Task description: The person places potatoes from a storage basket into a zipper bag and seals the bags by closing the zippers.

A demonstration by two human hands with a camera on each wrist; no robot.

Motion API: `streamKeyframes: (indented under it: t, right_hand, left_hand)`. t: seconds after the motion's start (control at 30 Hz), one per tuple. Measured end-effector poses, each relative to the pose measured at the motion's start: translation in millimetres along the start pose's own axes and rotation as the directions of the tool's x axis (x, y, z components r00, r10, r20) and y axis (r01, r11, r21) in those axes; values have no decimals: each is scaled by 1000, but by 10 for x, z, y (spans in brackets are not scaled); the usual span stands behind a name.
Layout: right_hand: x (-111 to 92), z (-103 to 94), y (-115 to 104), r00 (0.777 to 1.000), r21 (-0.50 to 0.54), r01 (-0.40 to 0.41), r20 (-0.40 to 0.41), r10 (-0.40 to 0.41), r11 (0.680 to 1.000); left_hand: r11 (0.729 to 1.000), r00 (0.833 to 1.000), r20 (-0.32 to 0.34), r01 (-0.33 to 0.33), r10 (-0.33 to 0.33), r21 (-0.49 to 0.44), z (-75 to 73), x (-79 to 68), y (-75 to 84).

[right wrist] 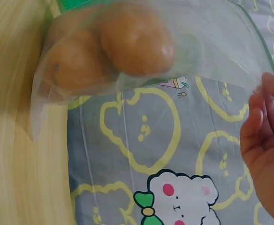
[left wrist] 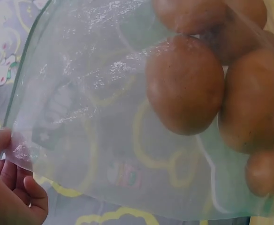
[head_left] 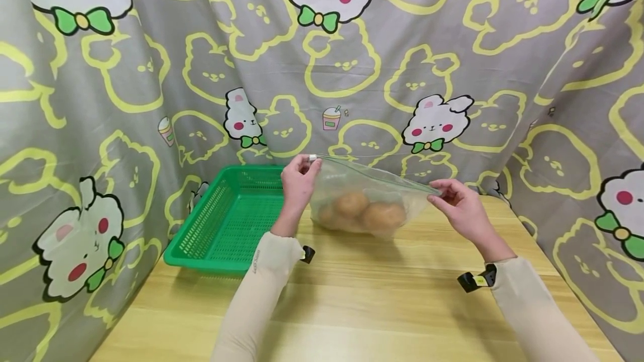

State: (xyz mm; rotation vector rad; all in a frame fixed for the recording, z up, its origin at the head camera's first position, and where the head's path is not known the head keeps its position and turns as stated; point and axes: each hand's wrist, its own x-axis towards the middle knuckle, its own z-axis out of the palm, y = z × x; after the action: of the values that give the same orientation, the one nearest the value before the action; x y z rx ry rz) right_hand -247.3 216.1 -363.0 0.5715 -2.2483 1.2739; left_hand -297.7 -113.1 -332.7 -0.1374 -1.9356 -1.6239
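Note:
A clear zip bag (head_left: 362, 177) with a green seal line along its top hangs between both hands, close over the table. Inside its bottom lie several brown potatoes (left wrist: 186, 86), seen through the cloudy plastic. My left hand (head_left: 299, 183) pinches the bag's top left corner between thumb and finger, right at a small white slider (head_left: 313, 157). On the other side my right hand (head_left: 462, 205) pinches the top right corner. The seal edge stretches taut from one hand to the other, sloping down to the right. In the right wrist view the potatoes (right wrist: 137, 42) bulge against the plastic.
A green plastic basket (head_left: 173, 258) with slotted sides stands on the left of the wooden table (head_left: 352, 306), partly behind the left arm. Patterned curtains (head_left: 347, 77) rise behind the table and on both sides. Each wrist carries a small black camera (head_left: 473, 281).

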Motion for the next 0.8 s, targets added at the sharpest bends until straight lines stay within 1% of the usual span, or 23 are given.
streamKeyframes:
  t: [0.1,0.17,0.2,0.3,0.4,0.5,0.63,0.73,0.8]
  right_hand:
    - [28,-8,21,998,63,-55,-32,57,997]
    - [55,-7,27,995,138,-75,-52,83,988]
    - [71,-4,28,994,194,-82,-60,96,978]
    - [128,11,15,988,316,-86,-93,122,945]
    - [192,24,-4,980,395,-80,-139,145,915]
    - [266,34,-19,969,426,-68,-186,161,902]
    - [368,34,-17,955,412,-76,-232,185,908]
    - [436,24,-34,945,368,-92,-260,197,925]
    - [475,10,-64,938,332,-105,-279,204,938]
  left_hand:
    - [997,1000,24,17,-16,-71,-10,-35,22]
    - [991,998,52,26,-20,-128,-14,-61,47]
    - [988,998,65,28,-18,-151,-16,-70,59]
    - [980,995,100,29,-10,-197,-20,-90,100]
    - [978,994,110,27,-4,-209,-22,-87,140]
    - [974,994,106,33,-10,-225,-21,-64,169]
    - [964,992,118,80,-52,-254,-33,-27,194]
    - [960,989,123,107,-77,-257,-43,-9,209]
    - [962,991,112,104,-78,-252,-40,-4,225]
